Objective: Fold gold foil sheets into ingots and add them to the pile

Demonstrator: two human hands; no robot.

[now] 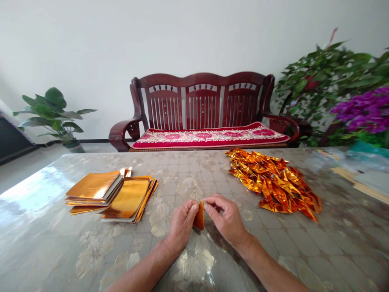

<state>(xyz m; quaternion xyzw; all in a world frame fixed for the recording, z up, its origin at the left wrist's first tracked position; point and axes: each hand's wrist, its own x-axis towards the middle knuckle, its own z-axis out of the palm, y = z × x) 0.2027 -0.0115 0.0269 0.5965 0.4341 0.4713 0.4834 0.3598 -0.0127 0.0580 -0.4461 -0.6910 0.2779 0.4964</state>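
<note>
A small folded piece of gold foil paper (199, 219) stands upright between my hands, just above the table. My left hand (182, 221) pinches its left side between thumb and fingers. On the other side, my right hand (226, 219) has thumb and forefinger closed at the paper's upper right edge. Stacks of flat gold foil sheets (124, 198) lie to the left of my hands. To the right is a heap of folded, pointed gold foil pieces (276, 182). The fingertips partly hide the folded paper.
The table (170, 247) has a glossy, flower-patterned cover. Plastic bags and flat card (369, 180) lie at its right end. Behind it stands a dark red wooden bench (202, 105) with a red floral cushion, flanked by a potted plant (56, 111) and purple flowers (364, 108).
</note>
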